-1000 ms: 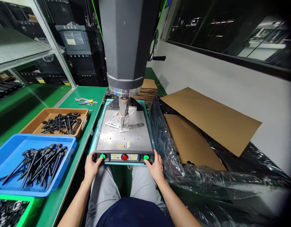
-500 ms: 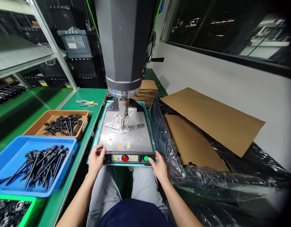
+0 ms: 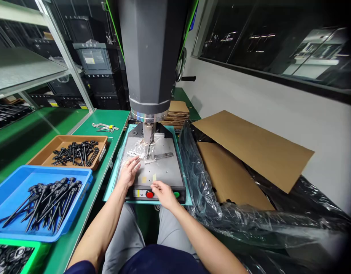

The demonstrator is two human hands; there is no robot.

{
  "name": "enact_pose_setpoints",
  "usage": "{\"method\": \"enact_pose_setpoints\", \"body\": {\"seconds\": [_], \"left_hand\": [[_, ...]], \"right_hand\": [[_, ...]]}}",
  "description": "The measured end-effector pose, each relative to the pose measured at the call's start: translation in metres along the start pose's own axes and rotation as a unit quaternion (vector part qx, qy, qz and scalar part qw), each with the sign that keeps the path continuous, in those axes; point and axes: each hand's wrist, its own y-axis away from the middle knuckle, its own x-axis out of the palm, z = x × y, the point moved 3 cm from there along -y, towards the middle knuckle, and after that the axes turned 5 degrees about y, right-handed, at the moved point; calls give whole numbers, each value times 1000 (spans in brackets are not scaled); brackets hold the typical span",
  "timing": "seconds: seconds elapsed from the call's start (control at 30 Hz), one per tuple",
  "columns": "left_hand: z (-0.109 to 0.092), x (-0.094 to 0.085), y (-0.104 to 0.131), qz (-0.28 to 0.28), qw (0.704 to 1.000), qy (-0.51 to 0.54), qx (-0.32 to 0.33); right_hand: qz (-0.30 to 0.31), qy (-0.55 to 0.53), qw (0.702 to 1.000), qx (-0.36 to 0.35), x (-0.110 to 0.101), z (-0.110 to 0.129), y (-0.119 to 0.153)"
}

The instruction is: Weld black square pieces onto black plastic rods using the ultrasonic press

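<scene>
A press-like machine's grey head hangs over a flat metal base plate. Its narrow metal tool comes down onto a small fixture wrapped in clear film. My left hand is over the left part of the plate, fingers stretched towards the fixture, with nothing seen in it. Over the front edge, my right hand has loosely bent fingers slightly apart, also with nothing visible in them. Between the hands is a red button; a green button shows just right of my right hand.
On the green bench at left stand a brown tray and a blue tray of black bolt-like parts, plus a green bin. Metal tools lie behind. Cardboard sheets rest on a plastic-lined box at right.
Both hands have left the green buttons at the base's front corners. They have moved inward over the plate, the left one also forward towards the fixture.
</scene>
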Motion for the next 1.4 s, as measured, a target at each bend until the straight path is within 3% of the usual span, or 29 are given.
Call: {"method": "enact_pose_setpoints", "body": {"seconds": [0.1, 0.17, 0.23, 0.33, 0.4, 0.53, 0.67, 0.8, 1.0, 1.1, 1.27, 1.4], "left_hand": [[-10, 14, 6, 17, 1000, -1, 23], [-20, 26, 10, 35, 999, 5, 35], [-29, 38, 11, 55, 997, 11, 45], [-44, 53, 6, 75, 996, 13, 46], [-52, 60, -1, 76, 996, 5, 45], [-66, 68, -19, 74, 995, -31, 52], [-73, 72, -30, 75, 994, -51, 55], [-70, 74, -33, 72, 994, -48, 60], [-42, 73, -22, 71, 993, -91, 32], [-29, 69, -8, 87, 987, -135, 12], [-16, 57, 30, 140, 968, -209, -18], [-9, 45, 69, 193, 940, -281, -12]], "right_hand": [[40, 76, 992, -96, 13, 12, -20], [15, 122, 977, -175, 16, 23, -35], [-65, 154, 961, -219, 12, 37, -55], [-214, 202, 930, -220, -7, 58, -92], [-255, 237, 916, -202, -21, 70, -121], [-178, 236, 941, -167, -39, 86, -176], [-129, 196, 961, -147, -47, 94, -198], [-151, 157, 957, -189, -51, 100, -174], [-103, 40, 974, -200, -52, 91, -81], [-109, 2, 970, -217, -55, 94, -45], [-98, -49, 973, -202, -52, 102, -26], [-105, -202, 967, -114, -45, 96, -30]]}}
